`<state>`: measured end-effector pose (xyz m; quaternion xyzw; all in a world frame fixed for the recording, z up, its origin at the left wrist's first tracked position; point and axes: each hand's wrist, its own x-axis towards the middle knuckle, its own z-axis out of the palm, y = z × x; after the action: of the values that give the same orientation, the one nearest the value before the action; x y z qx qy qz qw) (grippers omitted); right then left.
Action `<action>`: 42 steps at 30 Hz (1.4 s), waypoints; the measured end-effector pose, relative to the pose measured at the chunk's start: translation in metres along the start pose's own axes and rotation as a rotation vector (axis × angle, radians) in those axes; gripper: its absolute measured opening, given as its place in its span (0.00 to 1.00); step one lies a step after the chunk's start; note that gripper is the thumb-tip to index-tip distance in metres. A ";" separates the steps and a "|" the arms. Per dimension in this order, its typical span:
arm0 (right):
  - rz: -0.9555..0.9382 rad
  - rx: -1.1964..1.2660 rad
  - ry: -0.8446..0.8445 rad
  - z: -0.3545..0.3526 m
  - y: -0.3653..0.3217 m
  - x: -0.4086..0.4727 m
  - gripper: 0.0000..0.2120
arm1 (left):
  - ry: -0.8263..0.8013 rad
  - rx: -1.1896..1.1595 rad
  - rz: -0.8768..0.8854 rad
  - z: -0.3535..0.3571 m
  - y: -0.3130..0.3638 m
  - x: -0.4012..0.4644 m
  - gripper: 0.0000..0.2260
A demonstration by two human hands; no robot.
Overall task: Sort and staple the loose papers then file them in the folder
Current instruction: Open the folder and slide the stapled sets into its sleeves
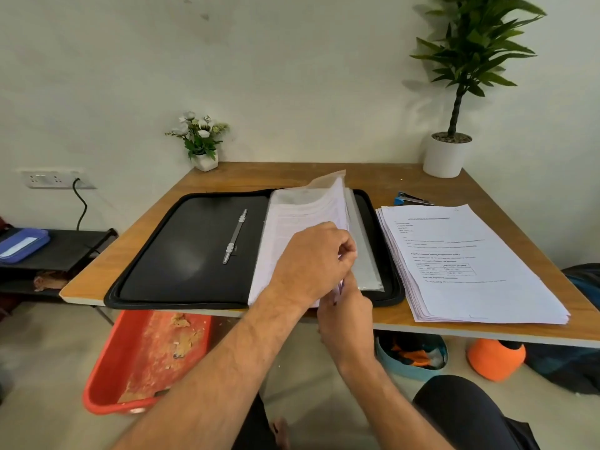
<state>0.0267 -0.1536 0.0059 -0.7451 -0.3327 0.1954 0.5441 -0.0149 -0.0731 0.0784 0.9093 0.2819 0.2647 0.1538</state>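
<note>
Bare forearms, hairy, no sleeves, watch or rings in sight. Dark trousers over a knee (461, 414) at lower right. Bare foot (281, 431) at bottom centre

A small white flower pot (205, 161) and a tall potted plant (447, 154) stand at the table's (487, 196) far edge. Below sit a red tub (130, 362) and an orange ball (495, 358).

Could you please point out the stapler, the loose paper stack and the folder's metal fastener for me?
stapler (409, 199): head view, on its blue body.
loose paper stack (467, 264): head view, middle of the top sheet.
metal fastener (235, 236): head view, mid-strip.
</note>
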 end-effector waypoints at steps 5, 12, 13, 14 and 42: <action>-0.040 0.021 -0.143 -0.014 -0.010 0.020 0.20 | 0.014 -0.011 -0.012 0.001 0.003 0.007 0.02; 0.020 0.025 -0.246 -0.033 -0.010 0.020 0.09 | -0.012 -0.043 -0.053 0.007 0.009 0.009 0.00; 0.038 0.028 -0.198 -0.032 -0.011 0.021 0.07 | -0.015 -0.039 -0.042 0.009 0.010 0.009 0.01; 0.054 0.020 -0.157 -0.031 -0.011 0.023 0.07 | -0.018 -0.040 -0.037 0.010 0.011 0.008 0.01; -0.073 -0.108 -0.006 -0.036 0.010 0.057 0.29 | 0.075 -0.201 0.013 0.025 -0.043 -0.012 0.11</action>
<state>0.0935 -0.1398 0.0124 -0.7601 -0.3713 0.1593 0.5088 -0.0279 -0.0492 0.0352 0.8806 0.2538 0.3263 0.2318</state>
